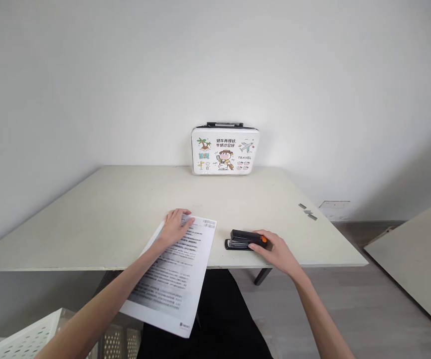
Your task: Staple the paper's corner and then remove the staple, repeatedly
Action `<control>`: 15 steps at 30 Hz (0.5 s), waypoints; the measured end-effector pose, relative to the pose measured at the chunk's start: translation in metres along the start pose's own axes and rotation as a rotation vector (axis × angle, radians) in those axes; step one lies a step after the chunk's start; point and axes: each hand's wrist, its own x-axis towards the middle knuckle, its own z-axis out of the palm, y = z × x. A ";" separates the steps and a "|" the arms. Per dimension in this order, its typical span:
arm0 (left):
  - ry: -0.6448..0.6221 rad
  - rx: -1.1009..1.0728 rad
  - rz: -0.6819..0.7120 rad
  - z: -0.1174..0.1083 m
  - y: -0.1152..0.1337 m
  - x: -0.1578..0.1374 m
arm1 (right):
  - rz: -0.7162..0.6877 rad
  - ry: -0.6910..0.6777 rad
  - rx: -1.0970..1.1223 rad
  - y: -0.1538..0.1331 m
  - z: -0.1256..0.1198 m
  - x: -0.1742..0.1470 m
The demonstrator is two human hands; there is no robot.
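My left hand lies on the top part of a printed sheet of paper, its fingers flat and its thumb apart. Whether there are more sheets beneath, I cannot tell. The lower part of the paper sticks out past the table's front edge, over my lap. To the right of the paper, a black stapler with an orange part at its rear rests on the table. My right hand grips the stapler's rear end, and its jaw points left, apart from the paper.
A white case with cartoon prints stands at the back of the pale table, by the wall. Several small grey strips lie near the right edge. A white perforated basket is at lower left; a pale panel stands at right.
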 end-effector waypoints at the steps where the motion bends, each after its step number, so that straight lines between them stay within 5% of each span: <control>1: -0.002 -0.009 0.006 0.001 0.003 -0.001 | -0.002 0.004 -0.004 0.000 0.000 0.000; 15: 0.058 0.006 0.016 0.007 0.009 -0.006 | 0.013 -0.006 0.019 0.005 0.004 0.000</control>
